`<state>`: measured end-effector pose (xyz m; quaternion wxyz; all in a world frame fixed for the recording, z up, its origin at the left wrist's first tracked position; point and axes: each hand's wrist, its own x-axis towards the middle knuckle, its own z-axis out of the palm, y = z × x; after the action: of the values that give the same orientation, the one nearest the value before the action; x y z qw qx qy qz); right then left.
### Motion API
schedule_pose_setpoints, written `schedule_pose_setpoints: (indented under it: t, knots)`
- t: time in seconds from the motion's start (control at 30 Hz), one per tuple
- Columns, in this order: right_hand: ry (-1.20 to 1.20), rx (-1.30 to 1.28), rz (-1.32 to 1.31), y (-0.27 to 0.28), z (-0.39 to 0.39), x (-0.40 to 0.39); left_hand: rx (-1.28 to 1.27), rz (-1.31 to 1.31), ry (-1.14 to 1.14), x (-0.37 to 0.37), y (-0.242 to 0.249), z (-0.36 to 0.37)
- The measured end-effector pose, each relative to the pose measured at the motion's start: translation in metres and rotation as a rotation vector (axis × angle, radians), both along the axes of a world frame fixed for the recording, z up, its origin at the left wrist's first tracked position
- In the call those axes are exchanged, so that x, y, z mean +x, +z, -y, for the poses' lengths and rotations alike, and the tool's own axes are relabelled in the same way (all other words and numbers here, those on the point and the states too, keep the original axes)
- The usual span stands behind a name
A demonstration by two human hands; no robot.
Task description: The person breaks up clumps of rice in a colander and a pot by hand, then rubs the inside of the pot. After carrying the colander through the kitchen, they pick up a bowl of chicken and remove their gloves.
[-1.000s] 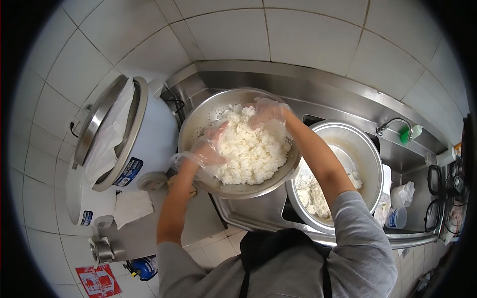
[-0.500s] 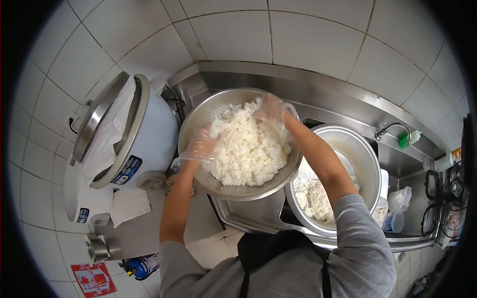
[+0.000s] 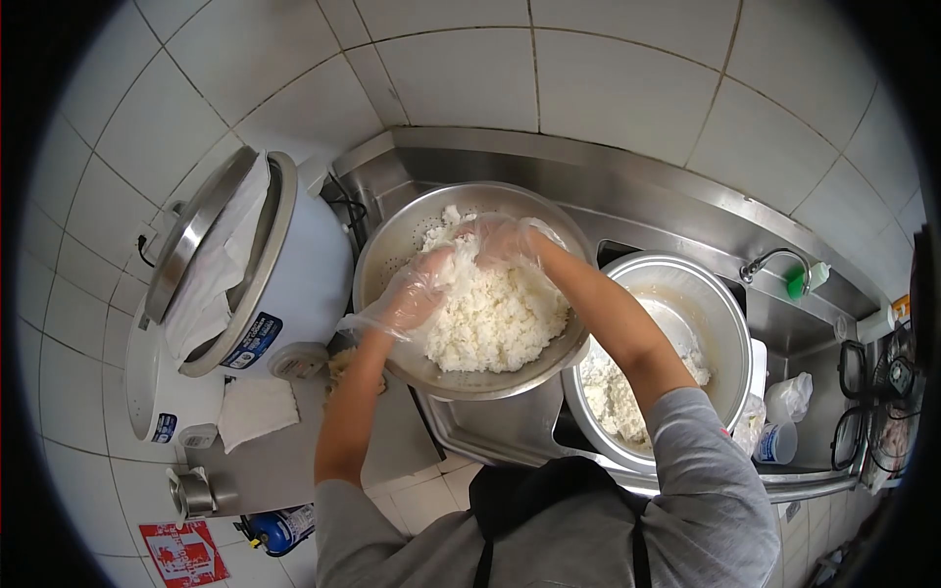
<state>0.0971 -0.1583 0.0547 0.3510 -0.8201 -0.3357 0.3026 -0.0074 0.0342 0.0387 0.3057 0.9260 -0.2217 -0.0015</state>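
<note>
A wide metal bowl with small holes (image 3: pixel 392 230) holds a mound of white rice (image 3: pixel 500 318). Both my hands wear clear plastic gloves and are in the bowl. My left hand (image 3: pixel 417 289) presses its curved fingers against the left side of the rice. At the rice's upper part is my right hand (image 3: pixel 505 242), close beside the left one, its fingers partly hidden by the glove and the rice. To the right, a deep round pot (image 3: pixel 730 367) contains more white rice (image 3: pixel 613 392).
A large rice cooker (image 3: pixel 314 265) stands left with its lid (image 3: pixel 201 230) tilted and a white cloth (image 3: pixel 221 269) over the rim. A folded cloth (image 3: pixel 257 410) lies below. The faucet (image 3: pixel 779 257), green bottle (image 3: pixel 796 284) and plastic cup (image 3: pixel 777 441) are right.
My right hand has moved left and down over the rice, and my left hand has shifted up and right. The hands are now close together, and the rice's top edge is more covered.
</note>
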Motion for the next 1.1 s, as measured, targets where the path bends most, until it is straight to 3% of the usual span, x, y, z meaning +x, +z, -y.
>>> schedule_pose_setpoints:
  t: [0.03, 0.1, 0.23, 0.3, 0.33, 0.4, 0.43, 0.5, 0.53, 0.6, 0.63, 0.77, 0.83, 0.97, 1.03, 1.1]
  knots:
    - [0.000, 0.001, 0.001, -0.016, 0.000, 0.008, 0.001, 0.001, 0.000, 0.002, -0.007, -0.002]
    - [-0.090, 0.133, 0.442, -0.059, -0.004, 0.032, -0.235, 0.001, 0.106, 0.005, -0.018, -0.008]
    - [-0.306, 0.015, 0.468, -0.045, -0.001, 0.022, -0.097, -0.216, 0.312, -0.003, 0.018, 0.005]
    - [-0.359, -0.115, 0.419, 0.000, 0.015, -0.007, -0.353, -0.039, 0.248, -0.003, 0.009, 0.003]
    - [-0.355, -0.118, 0.419, 0.016, 0.022, -0.015, -0.357, -0.040, 0.251, -0.002, 0.009, 0.004]
    - [0.057, -0.127, 0.130, 0.034, 0.038, -0.026, -0.055, -0.197, 0.285, 0.001, 0.010, 0.008]
    - [0.058, -0.132, 0.132, 0.027, 0.046, -0.034, -0.061, -0.196, 0.285, 0.000, 0.010, 0.012]
    - [0.178, -0.275, 0.764, 0.001, 0.060, -0.058, 0.024, 0.177, -0.044, -0.006, 0.008, 0.024]
    - [0.180, -0.279, 0.765, -0.013, 0.064, -0.061, 0.020, 0.179, -0.044, -0.010, 0.006, 0.033]
    - [0.124, -0.164, 0.744, -0.046, 0.067, -0.063, 0.410, 0.226, -0.024, -0.016, 0.003, 0.052]
    - [0.052, 0.038, 0.837, -0.058, 0.070, -0.063, 0.413, 0.178, -0.015, -0.016, 0.002, 0.057]
    - [-0.169, -0.120, 0.658, -0.069, 0.069, -0.062, 0.433, -0.040, 0.025, -0.005, 0.002, 0.061]
    - [-0.238, 0.167, 0.449, -0.050, 0.078, -0.058, 0.368, -0.175, 0.093, 0.000, 0.000, 0.061]
    - [-0.427, 0.144, 0.432, -0.024, 0.073, -0.051, 0.120, -0.216, 0.119, 0.013, -0.013, 0.039]
    - [-0.323, 0.161, 0.601, -0.017, 0.071, -0.041, -0.079, 0.142, 0.073, 0.019, -0.028, 0.021]
    - [-0.317, 0.136, 0.612, -0.004, 0.068, -0.041, -0.056, 0.103, 0.152, 0.025, -0.020, 0.017]
